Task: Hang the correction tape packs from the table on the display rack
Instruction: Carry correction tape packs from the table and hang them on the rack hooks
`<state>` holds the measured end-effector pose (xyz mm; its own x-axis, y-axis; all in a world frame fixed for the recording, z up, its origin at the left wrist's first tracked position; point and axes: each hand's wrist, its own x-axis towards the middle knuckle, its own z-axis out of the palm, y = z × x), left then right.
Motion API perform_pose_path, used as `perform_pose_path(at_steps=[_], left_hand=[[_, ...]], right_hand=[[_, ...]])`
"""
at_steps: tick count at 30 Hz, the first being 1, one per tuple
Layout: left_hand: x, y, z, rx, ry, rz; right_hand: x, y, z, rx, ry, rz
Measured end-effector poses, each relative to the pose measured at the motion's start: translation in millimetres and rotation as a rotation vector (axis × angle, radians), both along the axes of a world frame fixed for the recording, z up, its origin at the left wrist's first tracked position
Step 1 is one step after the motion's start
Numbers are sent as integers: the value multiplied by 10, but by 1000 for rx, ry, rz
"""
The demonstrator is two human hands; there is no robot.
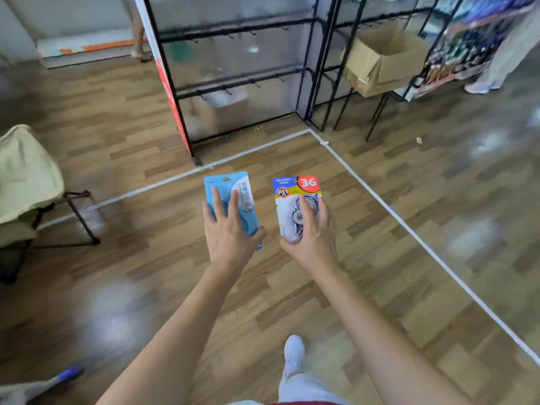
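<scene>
My left hand (229, 229) holds a light blue correction tape pack (222, 185) upright, fingers spread over its front and thumb at its lower right edge. My right hand (309, 229) grips a second pack (295, 187) with a blue, yellow and red header marked 36, fingers curled round its clear blister. Both packs are held out at arm's length above the wooden floor. The black display rack (233, 83) with rows of empty hooks stands further ahead, well beyond both packs.
A cardboard box (382, 59) sits on a black stand right of the rack. A beige folding chair (26, 182) stands at the left. White tape lines (380, 200) mark the floor. Another person's legs (496, 68) show at the far right.
</scene>
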<state>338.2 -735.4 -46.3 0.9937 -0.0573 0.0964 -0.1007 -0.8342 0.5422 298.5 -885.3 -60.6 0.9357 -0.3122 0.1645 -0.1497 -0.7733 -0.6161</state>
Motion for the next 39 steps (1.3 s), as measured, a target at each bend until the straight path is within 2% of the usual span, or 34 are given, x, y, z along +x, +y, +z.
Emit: perform_pose_path(at_steps=[6,14,23,35,39], left_hand=[[489,-871,70,-22,15,51],[1407,-1498,73,2,5,65],[3104,-2058,74,1,-15,88],[5191,-2405,202,58,-55,170],[5915,-2554,189,36,-77,231]], right_hand=[[508,-926,85,-41,-29,-1],[1404,-1661,66,-57,-75,30],[3192,-2283,114,-132,-3,96],[5476,-2768,261,-138,-89,168],[6311,-2899,238,-83,-149,225]])
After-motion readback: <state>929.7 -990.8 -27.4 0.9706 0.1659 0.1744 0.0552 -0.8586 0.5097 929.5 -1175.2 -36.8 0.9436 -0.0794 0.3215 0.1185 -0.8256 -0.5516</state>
